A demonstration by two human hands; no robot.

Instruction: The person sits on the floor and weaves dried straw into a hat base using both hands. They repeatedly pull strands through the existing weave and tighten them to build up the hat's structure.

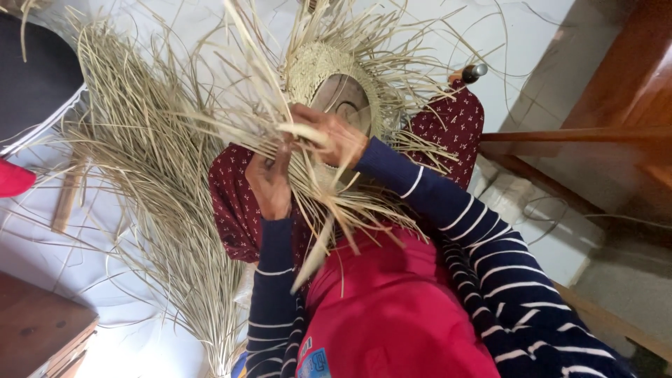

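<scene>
Head view: a part-woven straw piece (329,73), round and pale, with loose strand ends fanning out on all sides, sits over a rounded wooden form (344,98) on the person's lap. The lap is covered by dark red patterned cloth (234,203).

The right hand (334,136) lies against the lower edge of the weave, fingers curled, pinching a flat pale strand (302,131) between thumb and forefinger. The left hand (269,185) is just beside it, lower and to the picture's left, fingers closed around several loose strands that run up into the weave. The two hands are close, nearly touching.

Both sleeves are navy with white stripes. A large bundle of dry straw (161,182) lies on the pale floor (105,280), well to the left of the hands.
</scene>
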